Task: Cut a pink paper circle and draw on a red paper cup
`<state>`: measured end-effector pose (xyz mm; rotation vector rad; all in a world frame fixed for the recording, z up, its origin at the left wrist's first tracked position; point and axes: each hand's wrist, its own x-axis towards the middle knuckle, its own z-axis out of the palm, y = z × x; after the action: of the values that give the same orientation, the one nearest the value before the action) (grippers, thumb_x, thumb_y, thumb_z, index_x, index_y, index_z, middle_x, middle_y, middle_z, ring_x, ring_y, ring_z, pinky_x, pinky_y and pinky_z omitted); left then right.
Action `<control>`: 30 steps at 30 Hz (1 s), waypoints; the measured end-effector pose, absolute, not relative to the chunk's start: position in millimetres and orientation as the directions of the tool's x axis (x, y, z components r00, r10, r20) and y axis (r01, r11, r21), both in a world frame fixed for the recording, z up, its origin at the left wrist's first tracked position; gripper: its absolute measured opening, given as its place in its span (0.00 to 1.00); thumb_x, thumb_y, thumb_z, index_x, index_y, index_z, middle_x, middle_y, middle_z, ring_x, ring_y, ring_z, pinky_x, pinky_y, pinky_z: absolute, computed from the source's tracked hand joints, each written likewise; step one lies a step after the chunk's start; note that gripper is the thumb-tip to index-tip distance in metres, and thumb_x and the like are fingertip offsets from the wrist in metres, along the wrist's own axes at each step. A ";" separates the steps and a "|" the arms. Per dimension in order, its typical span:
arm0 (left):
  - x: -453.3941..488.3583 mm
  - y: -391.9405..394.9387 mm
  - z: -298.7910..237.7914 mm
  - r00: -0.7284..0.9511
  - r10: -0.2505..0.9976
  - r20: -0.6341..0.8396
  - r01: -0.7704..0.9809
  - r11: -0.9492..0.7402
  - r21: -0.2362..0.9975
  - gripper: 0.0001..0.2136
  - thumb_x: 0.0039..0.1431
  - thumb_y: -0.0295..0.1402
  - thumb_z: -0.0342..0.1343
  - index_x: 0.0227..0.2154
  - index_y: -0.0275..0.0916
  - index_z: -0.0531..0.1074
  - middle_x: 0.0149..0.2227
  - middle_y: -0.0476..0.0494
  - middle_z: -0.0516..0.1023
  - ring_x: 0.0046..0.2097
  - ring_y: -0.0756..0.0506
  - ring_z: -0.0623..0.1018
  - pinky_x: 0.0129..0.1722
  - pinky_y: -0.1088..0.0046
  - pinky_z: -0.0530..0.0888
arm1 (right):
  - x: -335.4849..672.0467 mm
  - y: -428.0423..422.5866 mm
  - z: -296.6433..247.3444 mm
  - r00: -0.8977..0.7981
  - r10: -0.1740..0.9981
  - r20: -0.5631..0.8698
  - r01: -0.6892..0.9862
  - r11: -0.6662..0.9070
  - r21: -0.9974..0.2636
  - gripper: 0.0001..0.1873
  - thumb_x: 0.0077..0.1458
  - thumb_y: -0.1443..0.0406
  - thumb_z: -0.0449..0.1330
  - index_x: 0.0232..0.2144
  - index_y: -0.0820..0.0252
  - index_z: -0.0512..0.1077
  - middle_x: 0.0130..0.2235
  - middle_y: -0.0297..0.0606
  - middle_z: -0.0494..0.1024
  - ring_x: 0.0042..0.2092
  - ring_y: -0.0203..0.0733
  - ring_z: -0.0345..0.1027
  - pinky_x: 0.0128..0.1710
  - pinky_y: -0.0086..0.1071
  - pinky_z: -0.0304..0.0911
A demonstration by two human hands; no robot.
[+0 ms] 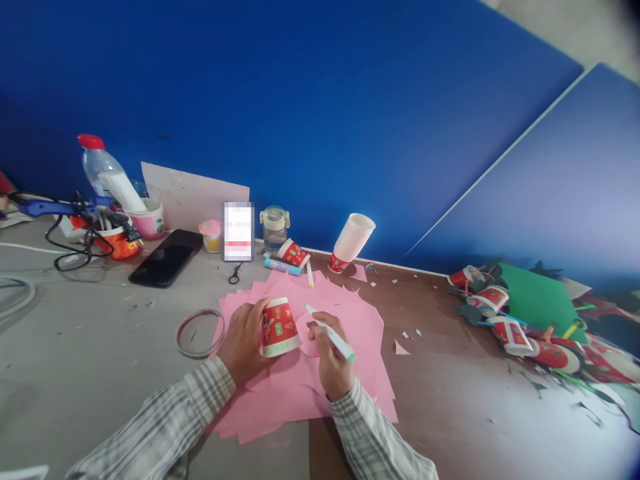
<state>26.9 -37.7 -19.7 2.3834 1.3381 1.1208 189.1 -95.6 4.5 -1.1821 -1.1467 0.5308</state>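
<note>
1. A craft workspace is shown, set up on a table [75, 360] against a plain blue wall [300, 100].
2. Pink paper sheets [360, 333] are spread over the table, and paper scraps [410, 332] are scattered around them.
3. Red printed paper cups [353, 241] are stacked nearby, and finished cup-and-paper pieces [520, 330] are piled at the right.
4. A glue gun [60, 208], a glue stick [283, 267] and a tape roll [200, 332] are laid out among them.
</note>
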 end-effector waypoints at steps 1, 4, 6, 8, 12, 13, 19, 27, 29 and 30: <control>26.7 -37.4 -20.0 0.297 0.801 0.520 0.650 -0.569 0.505 0.41 0.34 0.51 0.58 0.51 0.42 0.50 0.39 0.43 0.65 0.39 0.40 0.68 0.39 0.58 0.70 | 189.2 -96.7 5.6 0.342 0.834 0.434 0.276 0.352 -0.894 0.08 0.49 0.67 0.53 0.33 0.57 0.70 0.25 0.32 0.70 0.26 0.42 0.65 0.29 0.35 0.63; 26.5 -37.1 -20.5 0.270 0.807 0.525 0.635 -0.559 0.533 0.42 0.32 0.52 0.59 0.51 0.42 0.49 0.40 0.43 0.65 0.39 0.40 0.68 0.39 0.58 0.70 | 189.8 -99.7 8.7 0.200 0.843 0.500 0.378 0.404 -0.833 0.16 0.43 0.74 0.51 0.36 0.55 0.68 0.30 0.34 0.68 0.31 0.45 0.65 0.35 0.38 0.63; 26.7 -37.3 -20.1 0.254 0.809 0.530 0.621 -0.557 0.552 0.43 0.32 0.52 0.59 0.51 0.42 0.49 0.40 0.43 0.65 0.39 0.40 0.68 0.39 0.58 0.70 | 189.9 -100.9 9.8 0.096 0.846 0.524 0.436 0.438 -0.786 0.22 0.41 0.75 0.50 0.40 0.55 0.65 0.31 0.35 0.67 0.35 0.48 0.65 0.38 0.41 0.62; 26.8 -37.7 -19.6 0.240 0.815 0.527 0.600 -0.551 0.579 0.43 0.32 0.53 0.59 0.51 0.42 0.49 0.40 0.43 0.64 0.39 0.40 0.67 0.39 0.58 0.70 | 189.7 -100.7 9.0 0.002 0.850 0.527 0.480 0.461 -0.746 0.26 0.40 0.77 0.51 0.43 0.55 0.64 0.34 0.37 0.67 0.36 0.49 0.65 0.39 0.42 0.62; 26.9 -38.6 -19.5 0.249 0.839 0.484 0.574 -0.530 0.624 0.43 0.31 0.52 0.60 0.52 0.43 0.49 0.40 0.44 0.63 0.41 0.40 0.67 0.41 0.57 0.70 | 189.9 -97.2 -0.3 -0.048 0.822 0.567 0.550 0.496 -0.672 0.25 0.42 0.78 0.51 0.44 0.55 0.65 0.35 0.39 0.69 0.36 0.49 0.65 0.35 0.39 0.64; 26.8 -38.9 -19.5 0.261 0.843 0.471 0.575 -0.527 0.626 0.44 0.30 0.52 0.61 0.52 0.44 0.48 0.40 0.44 0.63 0.42 0.39 0.67 0.41 0.57 0.70 | 190.3 -96.1 -3.5 -0.046 0.810 0.584 0.568 0.502 -0.652 0.25 0.43 0.78 0.51 0.44 0.55 0.66 0.34 0.39 0.69 0.35 0.48 0.65 0.34 0.39 0.64; 26.2 -41.6 -15.2 0.313 0.870 0.381 0.594 -0.492 0.637 0.53 0.22 0.53 0.63 0.54 0.44 0.45 0.39 0.46 0.62 0.41 0.39 0.67 0.41 0.53 0.70 | 194.7 -93.4 -13.3 -0.121 0.754 0.646 0.620 0.566 -0.544 0.22 0.47 0.75 0.51 0.45 0.54 0.66 0.32 0.39 0.69 0.31 0.47 0.65 0.31 0.38 0.63; 27.6 -42.1 -16.2 0.316 0.874 0.369 0.627 -0.484 0.610 0.53 0.19 0.53 0.63 0.53 0.44 0.46 0.39 0.46 0.63 0.41 0.38 0.67 0.41 0.52 0.69 | 195.8 -95.1 -8.6 -0.232 0.760 0.607 0.657 0.583 -0.478 0.19 0.51 0.71 0.54 0.46 0.51 0.66 0.30 0.37 0.68 0.31 0.48 0.64 0.31 0.37 0.61; 27.5 -41.9 -16.6 0.321 0.879 0.353 0.635 -0.476 0.609 0.53 0.20 0.53 0.63 0.53 0.44 0.46 0.39 0.46 0.63 0.42 0.38 0.67 0.42 0.53 0.69 | 193.8 -94.6 -8.0 -0.249 0.753 0.609 0.680 0.584 -0.444 0.17 0.53 0.71 0.54 0.44 0.50 0.67 0.28 0.36 0.68 0.30 0.47 0.63 0.31 0.37 0.60; 27.4 -41.9 -16.7 0.324 0.879 0.350 0.638 -0.476 0.604 0.52 0.20 0.53 0.63 0.53 0.44 0.46 0.39 0.46 0.63 0.42 0.38 0.67 0.42 0.53 0.69 | 192.7 -94.4 -7.9 -0.259 0.746 0.614 0.686 0.589 -0.427 0.17 0.53 0.71 0.53 0.44 0.49 0.67 0.28 0.36 0.68 0.30 0.47 0.63 0.31 0.37 0.60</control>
<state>27.4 -41.9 -16.7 2.2389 1.3503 0.9331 192.7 -94.4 -7.9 -1.1391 -1.9972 0.0922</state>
